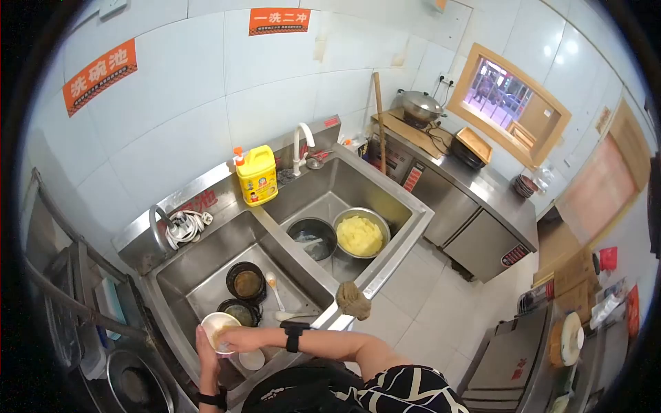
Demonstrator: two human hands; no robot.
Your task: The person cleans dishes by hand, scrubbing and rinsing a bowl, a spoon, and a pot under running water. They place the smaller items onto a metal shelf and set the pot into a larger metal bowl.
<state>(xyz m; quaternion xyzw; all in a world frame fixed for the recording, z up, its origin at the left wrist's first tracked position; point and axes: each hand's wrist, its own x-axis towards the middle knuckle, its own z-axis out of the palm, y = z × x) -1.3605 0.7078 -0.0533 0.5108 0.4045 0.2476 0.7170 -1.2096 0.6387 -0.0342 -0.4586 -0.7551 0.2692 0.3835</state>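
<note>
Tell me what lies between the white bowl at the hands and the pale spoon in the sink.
Two dark bowls, one beside the other, lie between white bowl and spoon, in the head view.

You have a bright yellow jug (257, 180) with a red pump top (238, 154) and a yellow label, and pale yellow food (359, 236) in a silver-grey bowl (381, 219). The tap (300, 148) is white, the wall signs (279, 20) orange-red with white characters. Your patterned garment (413, 391) is black with cream lines. The small bowls (246, 281) in your sink look black, though dimness may hide their true shade.
</note>
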